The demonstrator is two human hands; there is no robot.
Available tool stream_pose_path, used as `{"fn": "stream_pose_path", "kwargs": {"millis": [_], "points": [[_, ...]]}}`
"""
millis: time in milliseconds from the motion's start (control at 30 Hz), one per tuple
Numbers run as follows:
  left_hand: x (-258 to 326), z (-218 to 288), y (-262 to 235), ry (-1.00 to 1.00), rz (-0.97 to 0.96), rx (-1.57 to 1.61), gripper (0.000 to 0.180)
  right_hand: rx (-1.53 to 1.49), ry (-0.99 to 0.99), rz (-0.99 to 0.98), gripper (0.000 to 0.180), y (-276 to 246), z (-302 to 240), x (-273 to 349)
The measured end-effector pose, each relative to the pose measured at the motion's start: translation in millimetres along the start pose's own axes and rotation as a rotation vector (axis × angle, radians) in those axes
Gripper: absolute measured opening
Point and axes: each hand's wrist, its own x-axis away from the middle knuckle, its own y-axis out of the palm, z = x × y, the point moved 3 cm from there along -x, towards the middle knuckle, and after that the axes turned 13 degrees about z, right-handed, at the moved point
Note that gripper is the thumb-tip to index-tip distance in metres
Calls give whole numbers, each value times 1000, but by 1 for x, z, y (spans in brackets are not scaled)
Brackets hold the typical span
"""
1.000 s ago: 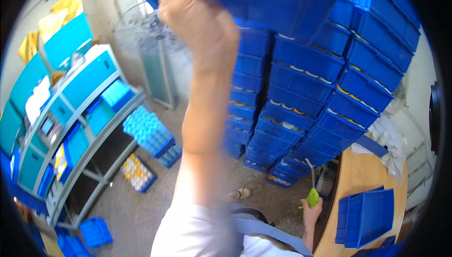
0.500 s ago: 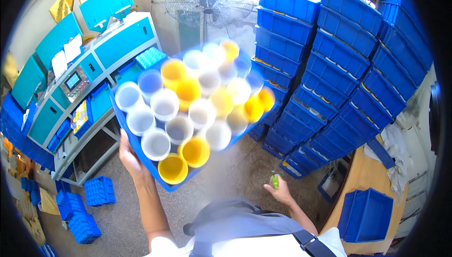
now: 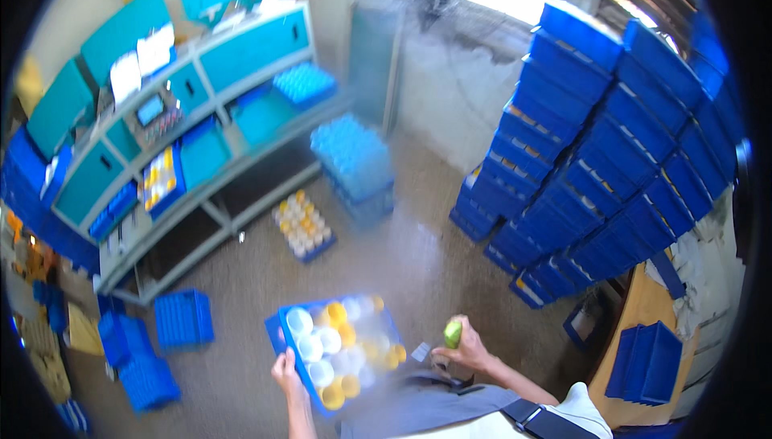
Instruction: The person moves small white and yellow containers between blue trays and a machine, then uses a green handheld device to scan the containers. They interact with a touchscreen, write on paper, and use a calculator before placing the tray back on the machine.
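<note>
My left hand [image 3: 286,373] grips the left side of a shallow blue tray [image 3: 283,326], held low in front of my body. Rows of round white and yellow cup-like pieces [image 3: 330,339] fill the tray; its right part is blurred. To the right of the tray, my right hand [image 3: 469,348] is closed around a small bright green object [image 3: 453,334] whose kind I cannot make out. A small pale flat piece [image 3: 420,351] shows between that hand and the tray.
Another filled tray [image 3: 305,230] lies on the floor beside a teal machine bench [image 3: 249,45]. Near it stands a stack of blue crates [image 3: 354,166]. Tall stacks of blue bins [image 3: 563,133] line the right, above a wooden table [image 3: 623,342] bearing empty bins [image 3: 643,363]. Blue crates [image 3: 183,318] sit left.
The tray has come down from high in front of me to close by my body. The view has shifted, revealing the floor tray and crate stack. My right hand still holds the green object.
</note>
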Motion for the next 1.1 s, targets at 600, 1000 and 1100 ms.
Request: {"fn": "stream_pose_path", "kwargs": {"millis": [600, 1000, 1100], "points": [[75, -42, -3, 154, 223, -53, 38, 190, 10, -829, 36, 20, -86, 56], [181, -32, -19, 97, 121, 163, 37, 369, 140, -593, 41, -89, 25, 50], [203, -30, -28, 83, 76, 239, 37, 450, 201, -577, 42, -104, 63, 44]]}}
